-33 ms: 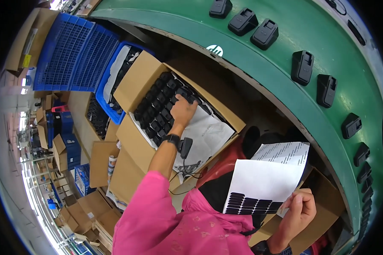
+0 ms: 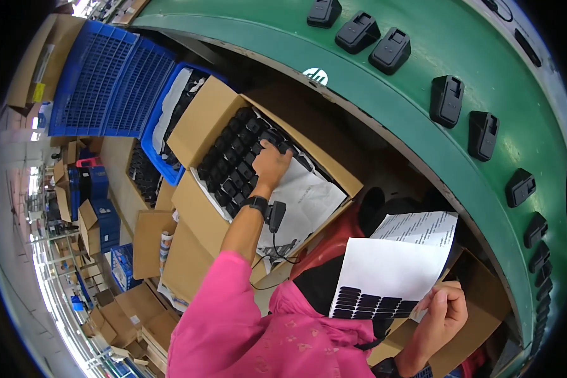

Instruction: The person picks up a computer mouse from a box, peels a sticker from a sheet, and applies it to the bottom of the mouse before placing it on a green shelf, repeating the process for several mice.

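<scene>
My left hand [image 2: 272, 165] reaches down into an open cardboard box [image 2: 201, 116], its fingers closed round a black plastic cradle [image 2: 277, 138] in the far part. Rows of similar black plastic pieces [image 2: 233, 165] fill the box beside that hand. White packing paper [image 2: 309, 192] covers the near right part of the contents. In my right hand [image 2: 446, 309], low on the right, the thumb and fingers pinch the edge of a folded white sheet [image 2: 387, 268] with rows of black oblong stickers [image 2: 365, 303] along its lower edge.
On the green bench [image 2: 384, 104], several black cradles [image 2: 447, 101] stand in a curved line. Blue crates [image 2: 97, 82] and a blue bin [image 2: 164, 160] lie left of the box. Another open carton [image 2: 475, 315] sits below the bench at right. A cable hangs from my left wrist device [image 2: 275, 217].
</scene>
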A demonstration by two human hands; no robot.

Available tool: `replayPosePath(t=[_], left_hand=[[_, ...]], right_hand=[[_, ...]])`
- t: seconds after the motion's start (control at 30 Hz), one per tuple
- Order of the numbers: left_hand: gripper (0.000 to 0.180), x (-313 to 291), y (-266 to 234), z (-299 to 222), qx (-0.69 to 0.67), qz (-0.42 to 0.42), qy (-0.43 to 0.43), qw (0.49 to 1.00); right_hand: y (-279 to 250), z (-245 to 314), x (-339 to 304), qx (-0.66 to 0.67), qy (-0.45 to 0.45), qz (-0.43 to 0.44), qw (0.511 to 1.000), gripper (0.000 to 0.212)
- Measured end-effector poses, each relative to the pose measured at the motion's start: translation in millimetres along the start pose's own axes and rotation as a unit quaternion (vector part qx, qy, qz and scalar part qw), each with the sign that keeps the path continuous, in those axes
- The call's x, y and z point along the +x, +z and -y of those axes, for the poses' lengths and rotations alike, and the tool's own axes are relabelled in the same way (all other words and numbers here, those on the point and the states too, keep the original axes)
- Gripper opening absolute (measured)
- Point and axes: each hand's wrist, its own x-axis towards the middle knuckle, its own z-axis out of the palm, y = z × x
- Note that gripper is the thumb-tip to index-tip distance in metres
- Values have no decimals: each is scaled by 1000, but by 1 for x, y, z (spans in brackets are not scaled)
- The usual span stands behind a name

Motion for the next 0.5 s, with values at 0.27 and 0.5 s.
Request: replayPosePath(t=[0.27, 0.5], left_hand=[[77, 22, 31, -10, 31, 53, -42, 997], [42, 4, 20, 38, -72, -132, 216, 965]], right_hand=[[-8, -6, 9, -50, 12, -10, 999, 19], [-32, -17, 10, -62, 11, -55, 996, 16]])
